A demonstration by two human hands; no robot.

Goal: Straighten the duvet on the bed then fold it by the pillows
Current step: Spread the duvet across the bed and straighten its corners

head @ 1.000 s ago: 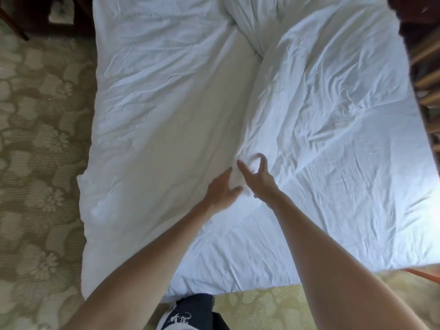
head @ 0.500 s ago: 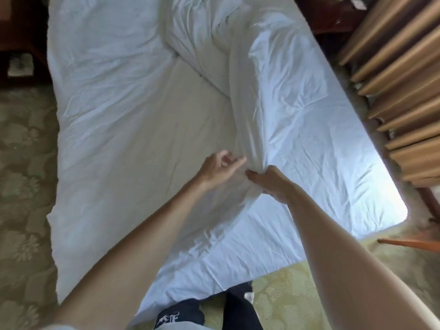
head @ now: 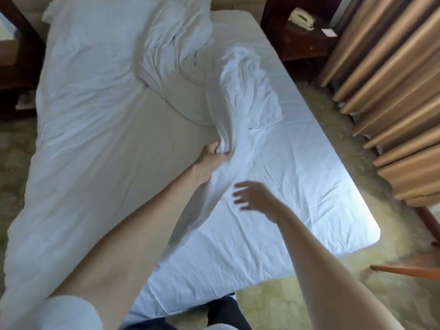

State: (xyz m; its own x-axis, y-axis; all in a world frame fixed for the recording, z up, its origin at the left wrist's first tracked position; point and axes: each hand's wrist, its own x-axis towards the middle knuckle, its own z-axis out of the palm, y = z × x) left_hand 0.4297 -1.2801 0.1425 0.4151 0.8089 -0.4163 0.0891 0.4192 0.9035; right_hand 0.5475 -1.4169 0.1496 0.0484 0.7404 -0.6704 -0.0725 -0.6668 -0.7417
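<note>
Currently my left hand (head: 212,154) grips a bunched fold of the duvet (head: 90,120), fingers curled into the cloth near the middle of the bed (head: 333,177). My right hand (head: 254,195) hovers just beside it, nearer to me, fingers spread and holding nothing; blur prevents telling whether it touches the sheet. The duvet lies mostly to the left of both hands, its long axis running from the foot toward the head of the bed. A twisted ridge rises from my left grip and runs away from me toward the far end, where the rest is heaped. The right half of the mattress is uncovered. In my judgement, the left hand is placed to draw the ridge rightward across the bare side.
</note>
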